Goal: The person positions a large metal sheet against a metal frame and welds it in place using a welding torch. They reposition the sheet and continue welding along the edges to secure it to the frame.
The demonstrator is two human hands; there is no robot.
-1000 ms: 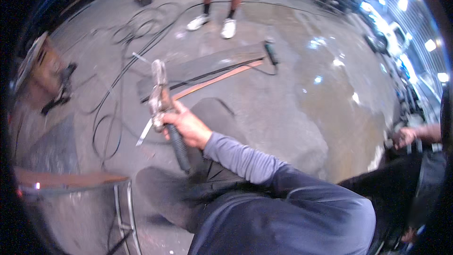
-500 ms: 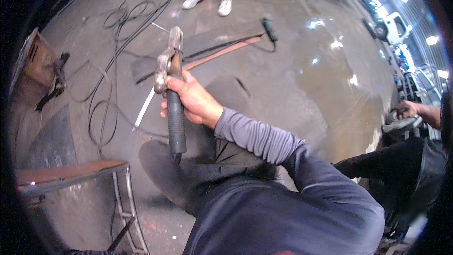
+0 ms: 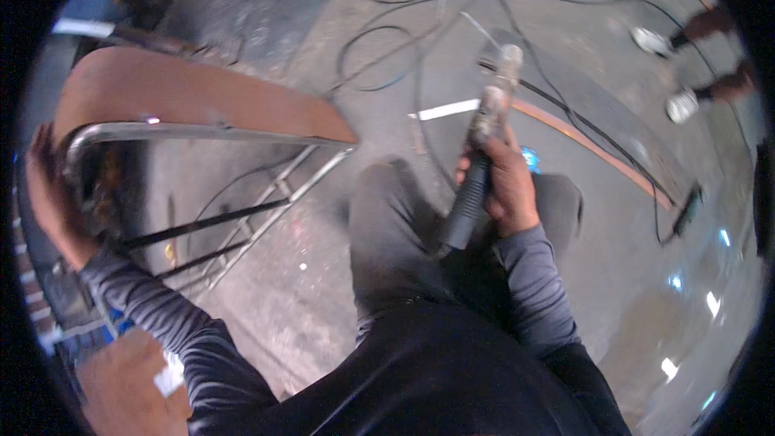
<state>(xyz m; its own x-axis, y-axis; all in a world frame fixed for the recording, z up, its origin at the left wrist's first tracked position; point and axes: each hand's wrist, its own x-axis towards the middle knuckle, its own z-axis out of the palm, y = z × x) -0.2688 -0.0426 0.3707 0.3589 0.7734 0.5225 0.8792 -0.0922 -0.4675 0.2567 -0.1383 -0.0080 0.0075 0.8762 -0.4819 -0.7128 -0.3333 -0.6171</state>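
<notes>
My right hand (image 3: 510, 186) is closed around the black ribbed handle of a welding electrode holder (image 3: 468, 206). Its worn metal jaws (image 3: 494, 105) point up and away from me above my knees, and a thin pale rod (image 3: 479, 27) appears to stick out from their tip. My left hand (image 3: 55, 202) lies with fingers stretched along the far left end of a rusty brown metal panel (image 3: 210, 97). The panel sits on a tubular metal frame (image 3: 274, 202) to my left; the fingertips' contact with it is partly blurred.
Black cables (image 3: 420, 4) loop across the floor ahead. A dark flat plate (image 3: 597, 101) and a long reddish strip (image 3: 589, 149) lie beyond my knees, near a green-and-black power tool (image 3: 688, 208). A person's white shoes (image 3: 682, 106) stand at the right.
My view has swung left, bringing the rusty panel and frame fully in. My left hand has appeared at the panel's end. The electrode holder stays in my right hand, now more tilted.
</notes>
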